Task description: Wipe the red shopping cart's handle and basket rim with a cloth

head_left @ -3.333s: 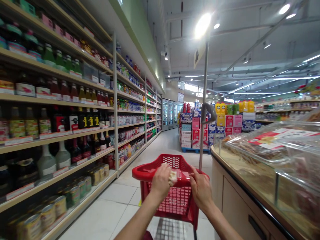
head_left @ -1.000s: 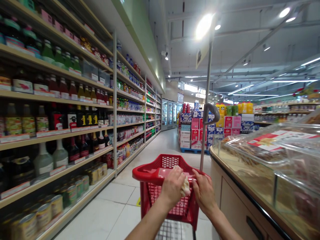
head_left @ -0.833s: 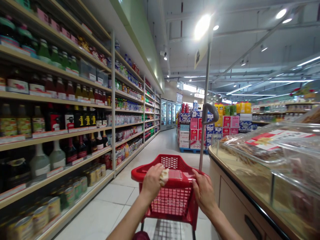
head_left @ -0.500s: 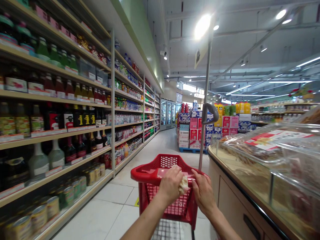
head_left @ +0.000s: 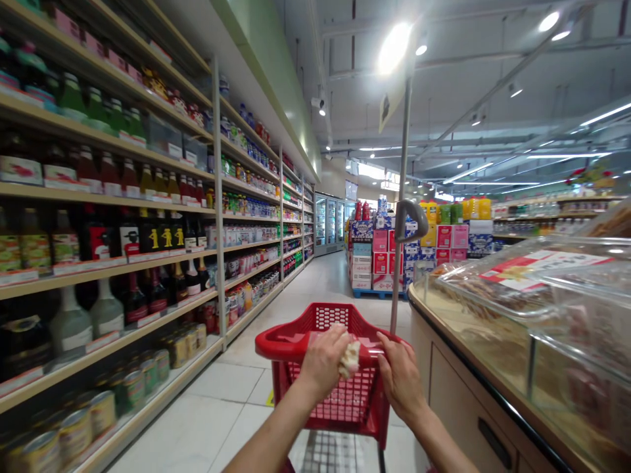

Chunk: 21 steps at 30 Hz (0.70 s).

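Note:
A red plastic shopping cart (head_left: 331,407) with mesh sides stands in front of me. My left hand (head_left: 321,361) lies over the middle of its red handle (head_left: 280,348). Its fingers close on a crumpled whitish cloth (head_left: 350,360), pressed against the handle; whether it is fabric or paper I cannot tell. My right hand (head_left: 403,376) grips the right end of the handle, with fingertips over the top. A grey metal pole (head_left: 402,164) with a curved grey piece rises by the cart's right side.
Shelves (head_left: 148,259) of bottles and cans line the left. On the right stands a display counter (head_left: 470,394) with clear packs (head_left: 532,276) on top. Stacked drink cartons (head_left: 379,263) sit on a blue pallet ahead. A pale tiled floor (head_left: 315,282) runs toward glass-door coolers (head_left: 328,220).
My left hand has slid a little to the left along the handle with the cloth. My right hand stays at the right end. The view has shifted slightly.

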Tool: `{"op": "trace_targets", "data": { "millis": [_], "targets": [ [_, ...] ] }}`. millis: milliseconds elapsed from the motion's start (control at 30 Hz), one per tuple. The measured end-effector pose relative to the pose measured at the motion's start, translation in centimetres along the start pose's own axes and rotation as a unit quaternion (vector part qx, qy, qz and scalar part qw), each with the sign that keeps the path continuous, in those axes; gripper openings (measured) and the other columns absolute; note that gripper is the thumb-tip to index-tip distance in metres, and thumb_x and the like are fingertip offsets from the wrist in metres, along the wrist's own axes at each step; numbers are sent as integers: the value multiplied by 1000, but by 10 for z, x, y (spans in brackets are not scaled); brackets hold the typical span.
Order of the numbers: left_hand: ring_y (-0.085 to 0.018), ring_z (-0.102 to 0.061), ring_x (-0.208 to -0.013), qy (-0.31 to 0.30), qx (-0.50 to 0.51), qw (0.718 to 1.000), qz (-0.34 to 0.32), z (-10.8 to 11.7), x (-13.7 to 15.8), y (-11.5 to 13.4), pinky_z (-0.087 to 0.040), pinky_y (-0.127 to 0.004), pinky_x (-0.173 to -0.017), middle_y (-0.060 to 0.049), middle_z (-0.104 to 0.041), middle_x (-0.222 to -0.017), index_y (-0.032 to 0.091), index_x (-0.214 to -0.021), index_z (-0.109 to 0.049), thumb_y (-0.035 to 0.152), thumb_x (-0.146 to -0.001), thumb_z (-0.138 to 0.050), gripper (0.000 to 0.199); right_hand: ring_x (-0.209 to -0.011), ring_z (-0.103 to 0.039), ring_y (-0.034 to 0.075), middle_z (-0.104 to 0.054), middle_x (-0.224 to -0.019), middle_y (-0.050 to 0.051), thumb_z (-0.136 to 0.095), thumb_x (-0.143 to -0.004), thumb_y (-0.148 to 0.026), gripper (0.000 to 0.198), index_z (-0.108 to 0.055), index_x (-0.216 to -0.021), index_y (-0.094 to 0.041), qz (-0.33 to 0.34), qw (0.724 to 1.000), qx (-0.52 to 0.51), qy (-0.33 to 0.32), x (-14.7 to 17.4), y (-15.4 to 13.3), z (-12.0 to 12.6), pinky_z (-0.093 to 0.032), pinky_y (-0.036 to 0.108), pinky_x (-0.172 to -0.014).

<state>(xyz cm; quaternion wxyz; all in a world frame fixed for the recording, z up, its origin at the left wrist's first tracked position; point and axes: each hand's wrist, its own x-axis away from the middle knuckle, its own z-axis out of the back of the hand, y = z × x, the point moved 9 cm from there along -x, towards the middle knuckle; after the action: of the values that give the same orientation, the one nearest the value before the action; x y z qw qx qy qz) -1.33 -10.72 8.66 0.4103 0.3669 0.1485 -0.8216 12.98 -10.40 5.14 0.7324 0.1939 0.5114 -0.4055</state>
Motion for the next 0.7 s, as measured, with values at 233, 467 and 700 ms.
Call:
{"op": "trace_targets", "data": {
  "millis": [233,467,700],
  "targets": [
    [-22,-50,-107,-4,-45,996,82,-1,-1,-11,-41,-40,-93,-11,-58,-111,14,-98,-57,21,-74,-49,26,-87,-54,19,-61,-93,6,-33,-86,-25,35,-42,-119,-19,-23,999,-11,26,-2,-3,0,-34,43,-87],
    [-22,-46,-112,5,-23,1000,12,-10,5,-8,-40,-38,-94,-11,-53,-119,16,-107,-53,21,-71,-53,37,-94,-52,19,-60,-99,5,-33,-86,-25,37,-36,-123,-20,-4,998,-54,-13,1,2,0,-33,42,-89],
    [-25,-48,-110,6,-46,996,81,3,5,-21,-40,-42,-94,-13,-57,-113,12,-101,-56,22,-71,-53,32,-91,-53,19,-61,-96,5,-31,-87,-25,37,-37,-122,-19,-24,998,-62,10,0,-2,-2,-32,44,-89]
  ]
}}
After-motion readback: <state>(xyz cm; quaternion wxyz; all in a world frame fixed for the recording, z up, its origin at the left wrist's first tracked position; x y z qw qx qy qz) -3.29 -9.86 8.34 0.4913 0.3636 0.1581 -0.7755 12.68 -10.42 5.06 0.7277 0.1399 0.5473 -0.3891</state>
